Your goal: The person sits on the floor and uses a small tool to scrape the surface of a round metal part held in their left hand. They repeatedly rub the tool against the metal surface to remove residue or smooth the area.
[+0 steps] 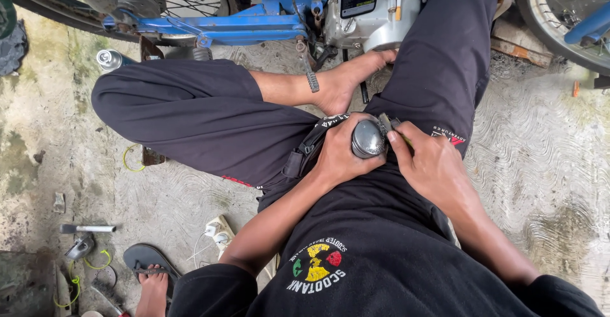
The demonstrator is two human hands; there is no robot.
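From the head view, the person sits cross-legged on a rough concrete floor [540, 139] in front of a blue motorbike [254, 18]. The left hand [340, 155] is wrapped around a small, round, grey metal part [368, 139], its grip closed on the left side of the piece, which sits low in the lap between the two hands. The right hand [432, 164] meets it from the other side, thumb and fingertips pinched on a thin greenish piece [386, 124] at the part's upper edge. A bare foot [346, 79] lies just above the hands, near the engine casing [375, 18]. Well apart at lower left lie a sandal [146, 260], a white plug adapter [219, 229] and a metal tool [89, 229].
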